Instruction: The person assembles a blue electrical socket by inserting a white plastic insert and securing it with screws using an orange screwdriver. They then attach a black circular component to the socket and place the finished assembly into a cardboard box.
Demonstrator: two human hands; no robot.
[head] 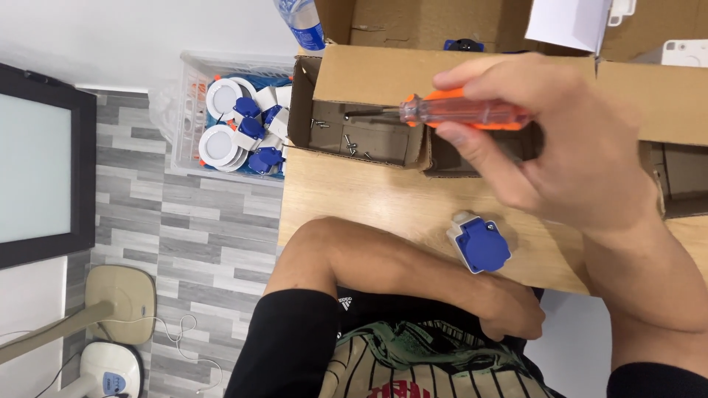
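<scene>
My right hand is raised over the wooden table and grips an orange-handled screwdriver, whose tip points left toward a small cardboard box with several loose screws inside. A blue and white socket lies on the table below that hand. My left hand rests low against my body at the table's near edge, fingers curled, with nothing visible in it.
A clear plastic crate of white and blue sockets stands on the grey floor left of the table. More cardboard boxes line the table's far side. A water bottle stands at the back. A dark-framed panel lies at far left.
</scene>
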